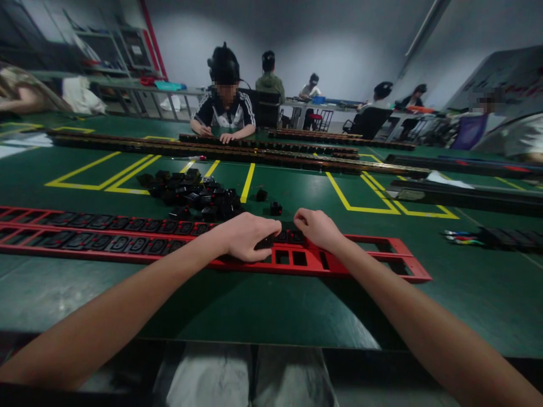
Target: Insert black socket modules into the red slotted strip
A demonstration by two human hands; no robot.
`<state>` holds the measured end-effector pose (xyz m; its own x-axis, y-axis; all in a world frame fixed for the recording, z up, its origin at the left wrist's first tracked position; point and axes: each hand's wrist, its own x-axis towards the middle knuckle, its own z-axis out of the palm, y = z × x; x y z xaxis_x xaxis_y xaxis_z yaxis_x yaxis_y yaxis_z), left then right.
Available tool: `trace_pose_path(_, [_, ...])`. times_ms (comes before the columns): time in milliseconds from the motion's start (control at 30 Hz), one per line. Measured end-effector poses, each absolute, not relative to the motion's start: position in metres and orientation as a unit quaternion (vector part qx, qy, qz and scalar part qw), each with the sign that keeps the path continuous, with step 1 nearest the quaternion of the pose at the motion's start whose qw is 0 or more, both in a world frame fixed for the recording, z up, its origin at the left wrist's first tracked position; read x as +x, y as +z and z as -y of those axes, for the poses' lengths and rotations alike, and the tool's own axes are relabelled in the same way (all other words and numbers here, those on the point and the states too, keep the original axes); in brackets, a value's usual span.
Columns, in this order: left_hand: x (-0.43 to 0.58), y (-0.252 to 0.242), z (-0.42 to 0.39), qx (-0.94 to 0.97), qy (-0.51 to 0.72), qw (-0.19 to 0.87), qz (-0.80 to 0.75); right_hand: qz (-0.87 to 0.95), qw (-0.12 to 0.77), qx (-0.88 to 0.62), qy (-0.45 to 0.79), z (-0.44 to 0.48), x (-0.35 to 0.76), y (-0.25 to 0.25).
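A long red strip frame (pixel 394 249) lies across the green table, its left slots filled with black sockets (pixel 127 244) and its right slots bare. My left hand (pixel 248 236) rests curled on the frame, fingers closed over a black socket (pixel 265 243). My right hand (pixel 317 228) sits beside it, fingers bent down and pressing on the sockets at the frame's upper row (pixel 292 236). A heap of loose black sockets (pixel 193 195) lies just beyond my hands, with two single ones (pixel 275 208) nearer.
Yellow marking lines (pixel 248 182) cross the table (pixel 254 305). Long dark strips (pixel 254 155) run across the far side, where a seated person (pixel 224 107) works. More people sit further back. Coloured items (pixel 460 237) and dark strips (pixel 466 195) lie at right.
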<state>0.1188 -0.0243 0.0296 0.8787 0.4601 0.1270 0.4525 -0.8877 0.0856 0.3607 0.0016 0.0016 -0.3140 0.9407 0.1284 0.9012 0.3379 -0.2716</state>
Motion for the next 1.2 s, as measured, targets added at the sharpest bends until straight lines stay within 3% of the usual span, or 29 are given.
trace_pose_path(1200, [0.1175, 0.0236, 0.0236, 0.961, 0.149, 0.107, -0.207, 0.812, 0.121, -0.563, 0.089, -0.0049, 0.3614, 0.0009])
